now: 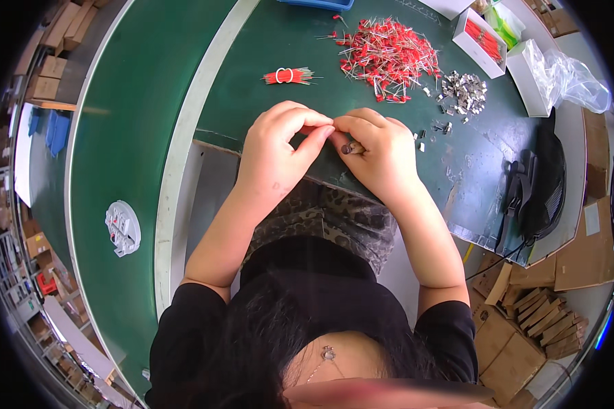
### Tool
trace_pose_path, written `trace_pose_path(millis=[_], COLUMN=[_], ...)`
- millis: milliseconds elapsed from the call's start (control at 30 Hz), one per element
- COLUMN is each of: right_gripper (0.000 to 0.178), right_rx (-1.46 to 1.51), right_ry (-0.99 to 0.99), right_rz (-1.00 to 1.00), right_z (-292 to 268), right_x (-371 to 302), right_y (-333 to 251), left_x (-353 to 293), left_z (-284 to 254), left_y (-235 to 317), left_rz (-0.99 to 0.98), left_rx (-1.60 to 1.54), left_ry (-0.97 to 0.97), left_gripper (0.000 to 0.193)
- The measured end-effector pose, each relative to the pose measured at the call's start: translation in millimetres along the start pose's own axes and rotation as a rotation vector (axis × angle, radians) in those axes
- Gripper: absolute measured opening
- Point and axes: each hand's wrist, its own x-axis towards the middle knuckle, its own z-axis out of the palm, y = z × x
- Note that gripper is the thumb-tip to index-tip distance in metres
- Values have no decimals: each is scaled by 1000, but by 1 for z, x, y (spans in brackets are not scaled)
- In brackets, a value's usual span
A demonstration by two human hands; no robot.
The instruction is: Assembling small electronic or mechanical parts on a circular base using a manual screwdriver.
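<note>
My left hand (278, 144) is closed in a pinch, its thumb and forefinger tips meeting those of my right hand (383, 151) just above the table's near edge. Whatever lies between the fingertips is too small or hidden to make out. A brown piece with a dark round end (353, 148) pokes out of my closed right hand; its kind is unclear. Beyond my hands lies a heap of red LEDs with long wire legs (389, 58). Left of it rests a bundle of the LEDs (288, 76), tied with a white band. Small metal clips (464, 93) lie scattered to the right.
An open white box of red parts (481, 42) stands far right, beside a white carton (527, 78) with clear plastic. A black mesh bag (544, 187) lies on the right. Left runs a green conveyor belt (143, 123) carrying a round white part (123, 228). A blue tray (320, 3) sits at the back.
</note>
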Motion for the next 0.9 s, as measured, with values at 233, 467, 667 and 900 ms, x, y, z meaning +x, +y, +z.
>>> trace_pose_path(millis=[233, 467, 667, 900], right_gripper=[13, 13, 11, 12], right_rx=[368, 625, 567, 280], right_ry=[54, -68, 47, 245], right_rz=[127, 350, 363, 201], right_z=[-20, -32, -32, -31], right_x=[5, 0, 1, 0], right_y=[-7, 1, -2, -3], left_x=[32, 48, 63, 76], left_z=[-21, -24, -30, -30], left_y=[7, 20, 41, 62], left_rz=[87, 96, 50, 128], left_rx=[-272, -365, -187, 116], left_ry=[-129, -285, -374, -411], left_gripper=[3, 6, 8, 6])
